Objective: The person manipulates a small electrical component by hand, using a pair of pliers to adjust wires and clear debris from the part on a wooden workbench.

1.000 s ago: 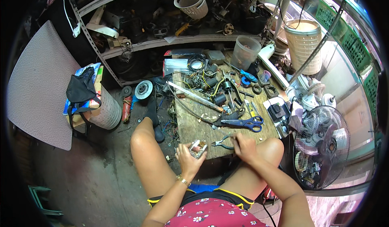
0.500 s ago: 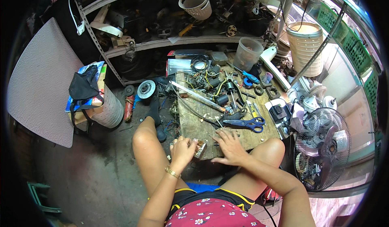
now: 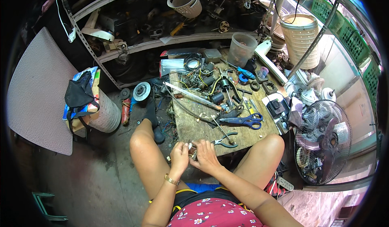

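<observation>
small coppery part [image 3: 193,151], left of the pliers [image 3: 218,142]: left hand [image 3: 180,156] and right hand [image 3: 206,157] pinch it between bent fingers, neither nearer; long axis hidden.

Metal shelving [image 3: 174,43] is spanning top; grey floor [image 3: 101,182] is filling lower left; bright light is flooding right.

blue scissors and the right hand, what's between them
In the head view, pliers and a thin rod-like tool lie on the wooden tabletop between the blue scissors and the right hand.
</observation>
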Available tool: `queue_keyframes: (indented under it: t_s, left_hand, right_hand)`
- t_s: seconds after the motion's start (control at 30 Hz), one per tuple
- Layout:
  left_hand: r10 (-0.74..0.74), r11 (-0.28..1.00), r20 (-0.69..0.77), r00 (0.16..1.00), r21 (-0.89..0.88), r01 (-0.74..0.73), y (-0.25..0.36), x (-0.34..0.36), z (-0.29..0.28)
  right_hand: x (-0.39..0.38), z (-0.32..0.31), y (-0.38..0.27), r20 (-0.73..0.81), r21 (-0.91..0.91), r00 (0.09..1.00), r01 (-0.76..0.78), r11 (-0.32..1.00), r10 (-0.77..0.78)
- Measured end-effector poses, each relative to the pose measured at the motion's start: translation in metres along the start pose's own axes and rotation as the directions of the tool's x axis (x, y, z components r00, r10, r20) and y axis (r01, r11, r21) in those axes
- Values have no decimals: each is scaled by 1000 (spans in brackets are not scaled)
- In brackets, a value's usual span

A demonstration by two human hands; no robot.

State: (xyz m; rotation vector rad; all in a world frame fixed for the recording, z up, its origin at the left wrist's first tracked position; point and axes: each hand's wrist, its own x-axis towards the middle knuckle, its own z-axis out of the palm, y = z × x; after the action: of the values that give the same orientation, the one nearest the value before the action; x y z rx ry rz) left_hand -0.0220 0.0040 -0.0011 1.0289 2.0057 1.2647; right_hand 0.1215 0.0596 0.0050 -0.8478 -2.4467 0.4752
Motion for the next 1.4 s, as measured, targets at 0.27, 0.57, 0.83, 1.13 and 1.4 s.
queue_keyframes:
  t_s: [0.27,0.57,0.83,1.13,1.4]
  left_hand:
    - [81,949,62,995,-310,-58,-10,-18,-11]
    - [-73,703,207,976,-683,197,20,-6,-15]
    - [154,885,280,948,-466,-6,64,43,-33]
    - [387,922,-69,919,3,-388,80,-18,-11]
    - [436,872,16,900,-255,-418,97,-30,-51]
  right_hand:
    - [18,-20,17,53,-37,997,-61,997,63]
    - [24,-27,32,127,83,982,-149,985,138]
    - [18,-28,31,448,801,812,-551,235,375]
    - [33,-73,-30,678,714,690,-536,-451,253]
    - [70,-176,-29,-276,98,961,18,995,9]
